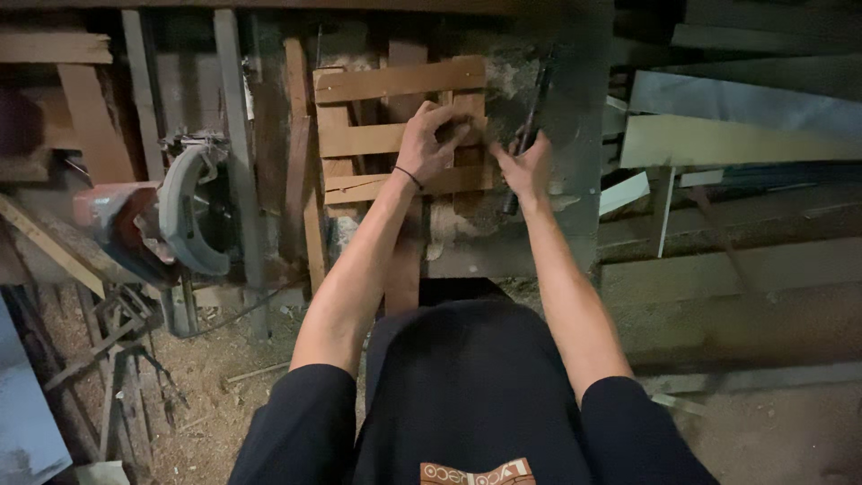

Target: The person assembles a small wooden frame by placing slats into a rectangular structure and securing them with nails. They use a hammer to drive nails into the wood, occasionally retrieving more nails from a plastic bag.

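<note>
**Both hands on the slat panel**

One slatted wooden panel [400, 130] lies on the bench [530, 242] ahead of me: three cross slats counted, on uprights underneath. My left hand [426, 144] rests on the middle slat, fingers [449, 135] curled together against the wood. My right hand [525, 166] sits at the panel's right edge beside one dark tool [530, 126]; can't tell its finger state. One circular saw [171, 216] sits well left.
</note>
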